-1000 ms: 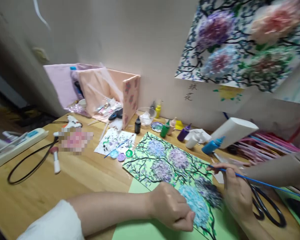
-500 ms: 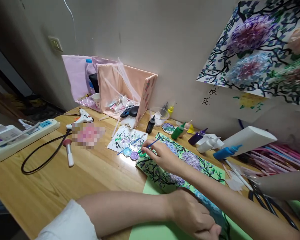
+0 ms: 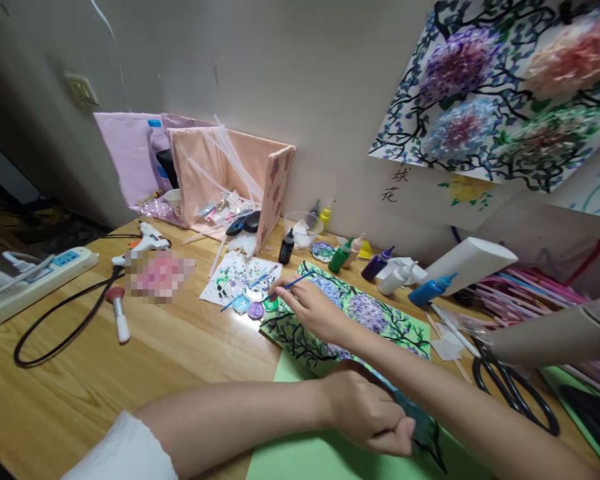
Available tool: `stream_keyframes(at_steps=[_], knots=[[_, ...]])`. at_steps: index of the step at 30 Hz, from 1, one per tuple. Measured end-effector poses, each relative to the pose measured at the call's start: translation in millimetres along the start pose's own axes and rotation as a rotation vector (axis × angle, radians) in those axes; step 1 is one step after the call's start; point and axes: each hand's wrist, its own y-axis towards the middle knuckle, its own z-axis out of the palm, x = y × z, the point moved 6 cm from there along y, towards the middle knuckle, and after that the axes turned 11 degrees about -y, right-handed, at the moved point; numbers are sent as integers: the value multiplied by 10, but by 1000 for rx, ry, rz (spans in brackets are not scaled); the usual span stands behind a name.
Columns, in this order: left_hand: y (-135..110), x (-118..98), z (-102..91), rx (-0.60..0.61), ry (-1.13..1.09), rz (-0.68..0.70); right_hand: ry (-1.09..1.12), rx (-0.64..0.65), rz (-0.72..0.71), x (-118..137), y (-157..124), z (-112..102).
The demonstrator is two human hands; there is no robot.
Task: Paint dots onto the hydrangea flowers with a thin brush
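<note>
Green painting [image 3: 393,327] looks largely filled in

It lies on the desk [image 3: 205,360], blooms [image 3: 367,312] and black branches [image 3: 307,353] already on it; what remains, I cannot tell. The right hand [image 3: 313,307] pinches a brush [image 3: 295,281] between its fingers by the green paint [image 3: 271,305]; the left hand [image 3: 365,403] is a fist over the painting, nothing visible inside. The right forearm [image 3: 405,370] hides lower blooms; the brush's tip is unclear.

- The right hand [image 3: 305,307] moved from the right side of the painting [image 3: 405,325] to its far left corner, beside the green paint dish [image 3: 271,305].
- The blue brush [image 3: 299,280] travelled left with it, its lower end coming close to that dish.
- The right forearm [image 3: 420,383] swung across the painting and covered the dark flower.
- Bright glare appeared on the table [image 3: 215,353] near the dish.
</note>
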Motion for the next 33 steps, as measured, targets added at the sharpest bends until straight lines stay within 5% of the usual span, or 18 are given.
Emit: stream_keyframes(at_steps=[5,9,12,17,33], knots=[[-50,13,-136,-207,-35,63,52,-417,154,-361,-548,-677],[-41,27,-252,-308,-156,70,-50,-837,334,-924,-1469,-1141],[-19,32,-276,-279,-230,60,-182,-997,461,-1285,-2101,-1236],[-31,77,-223,-201,-290,16,-268,-857,531,-1552,-2478,-1066],[19,89,-243,-162,-325,-5,-328,-709,536,-1561,-2389,-1029]])
